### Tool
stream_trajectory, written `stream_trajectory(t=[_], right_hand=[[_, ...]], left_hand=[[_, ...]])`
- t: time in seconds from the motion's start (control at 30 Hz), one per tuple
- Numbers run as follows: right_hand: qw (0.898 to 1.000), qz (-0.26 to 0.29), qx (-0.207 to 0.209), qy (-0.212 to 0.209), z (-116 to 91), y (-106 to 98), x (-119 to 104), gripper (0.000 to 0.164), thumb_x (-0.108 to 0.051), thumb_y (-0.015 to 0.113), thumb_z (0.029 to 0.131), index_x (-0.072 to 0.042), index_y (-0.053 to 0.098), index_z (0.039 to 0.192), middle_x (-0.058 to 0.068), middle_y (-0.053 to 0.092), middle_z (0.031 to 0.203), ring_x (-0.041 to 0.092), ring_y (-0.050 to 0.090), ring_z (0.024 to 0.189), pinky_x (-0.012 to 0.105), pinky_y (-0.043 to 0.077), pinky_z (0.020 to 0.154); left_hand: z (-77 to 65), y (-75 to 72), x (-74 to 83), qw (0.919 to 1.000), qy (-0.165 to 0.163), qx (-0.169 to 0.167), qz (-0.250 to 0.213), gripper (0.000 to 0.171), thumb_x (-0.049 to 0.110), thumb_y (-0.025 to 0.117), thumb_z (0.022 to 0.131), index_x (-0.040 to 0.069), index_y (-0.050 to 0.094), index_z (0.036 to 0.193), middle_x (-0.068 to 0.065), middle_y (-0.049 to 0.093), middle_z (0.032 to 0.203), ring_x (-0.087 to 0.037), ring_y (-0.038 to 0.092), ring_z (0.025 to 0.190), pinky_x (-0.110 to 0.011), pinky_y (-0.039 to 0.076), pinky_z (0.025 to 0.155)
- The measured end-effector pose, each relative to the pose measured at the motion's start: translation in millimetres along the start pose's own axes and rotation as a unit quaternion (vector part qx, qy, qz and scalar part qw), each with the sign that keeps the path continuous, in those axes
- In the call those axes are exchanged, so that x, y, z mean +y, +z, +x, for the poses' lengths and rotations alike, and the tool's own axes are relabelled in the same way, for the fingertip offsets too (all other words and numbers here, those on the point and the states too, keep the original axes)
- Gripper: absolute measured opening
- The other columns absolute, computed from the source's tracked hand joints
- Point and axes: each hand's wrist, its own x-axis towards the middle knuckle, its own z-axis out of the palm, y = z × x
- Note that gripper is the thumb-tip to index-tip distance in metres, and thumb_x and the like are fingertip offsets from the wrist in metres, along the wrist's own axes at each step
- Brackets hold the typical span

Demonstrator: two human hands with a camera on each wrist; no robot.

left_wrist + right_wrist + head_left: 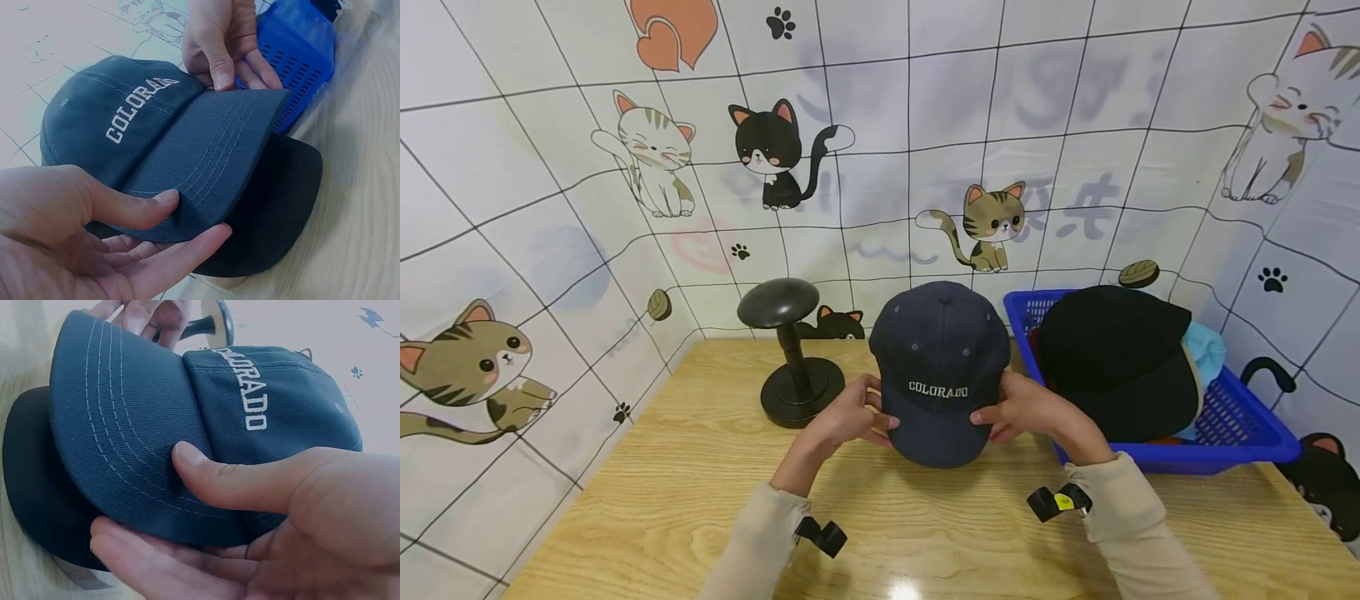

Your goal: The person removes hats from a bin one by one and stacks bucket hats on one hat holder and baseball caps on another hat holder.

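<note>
A navy baseball cap (943, 350) with COLORADO stitched in white faces me, its brim towards me. My left hand (857, 412) pinches the brim's left side, thumb on top and fingers beneath, which the left wrist view shows closely. On the opposite side my right hand (1018, 406) pinches the brim the same way, its thumb (209, 478) lying across the stitching. Under the brim a flat black piece with a rounded edge (294, 194) shows; the cap hides the rest of it.
Left of the cap stands a black hat stand (793, 358) with a domed top and round base. To the right a blue plastic basket (1232, 425) holds a black cap (1112, 358) and a light-blue cloth item (1206, 350). A cat-patterned wall covering (880, 192) rises behind the wooden table (700, 467).
</note>
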Motion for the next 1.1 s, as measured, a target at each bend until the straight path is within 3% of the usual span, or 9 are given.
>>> stream_trajectory(t=[0.1, 0.3, 0.57, 0.87, 1.1], right_hand=[[1.000, -0.023, 0.011, 0.010, 0, 3, -1, 0.067, -0.010, 0.072, 0.097, 0.015, 0.033, 0.146, 0.029, 0.064, 0.119, 0.026, 0.074, 0.085, 0.044, 0.065, 0.079], [0.998, -0.052, 0.020, 0.017, 0, 6, -3, 0.064, -0.010, 0.072, 0.097, 0.015, 0.036, 0.144, 0.023, 0.066, 0.104, 0.033, 0.073, 0.086, 0.045, 0.065, 0.080], [0.997, -0.068, 0.028, 0.010, 1, 9, 0, 0.077, -0.011, 0.072, 0.097, 0.014, 0.024, 0.152, 0.026, 0.064, 0.111, 0.034, 0.073, 0.086, 0.048, 0.064, 0.079], [0.995, -0.091, 0.047, 0.019, 6, 13, 2, 0.063, -0.012, 0.072, 0.097, 0.013, 0.038, 0.144, 0.022, 0.067, 0.098, 0.029, 0.072, 0.079, 0.043, 0.065, 0.071], [0.992, -0.105, 0.061, 0.016, 11, 17, 6, 0.066, -0.012, 0.073, 0.096, 0.013, 0.035, 0.144, 0.023, 0.068, 0.093, 0.030, 0.072, 0.075, 0.043, 0.064, 0.068]], left_hand=[[1.2, 0.6, -2.9, 1.0000, -0.004, 0.000, 0.005, 0.050, -0.011, 0.069, 0.091, -0.002, 0.042, 0.132, -0.018, 0.059, 0.102, -0.025, 0.073, 0.081, -0.051, 0.064, 0.084], [3.7, 1.4, -7.7, 1.0000, -0.009, 0.001, 0.004, 0.053, -0.011, 0.069, 0.091, -0.002, 0.041, 0.135, -0.019, 0.059, 0.104, -0.026, 0.073, 0.083, -0.049, 0.064, 0.084], [7.5, 4.4, -11.8, 0.9999, 0.000, 0.013, 0.007, 0.055, -0.011, 0.068, 0.091, -0.002, 0.038, 0.136, -0.024, 0.062, 0.108, -0.027, 0.074, 0.086, -0.050, 0.064, 0.084], [10.5, 5.5, -16.4, 0.9994, -0.009, 0.033, -0.004, 0.095, -0.009, 0.069, 0.092, 0.004, 0.005, 0.162, -0.020, 0.059, 0.107, -0.032, 0.074, 0.088, -0.050, 0.063, 0.086], [14.4, 6.5, -20.8, 0.9991, -0.001, 0.043, 0.002, 0.097, -0.011, 0.070, 0.090, 0.003, 0.007, 0.162, -0.025, 0.061, 0.110, -0.034, 0.074, 0.092, -0.052, 0.063, 0.086]])
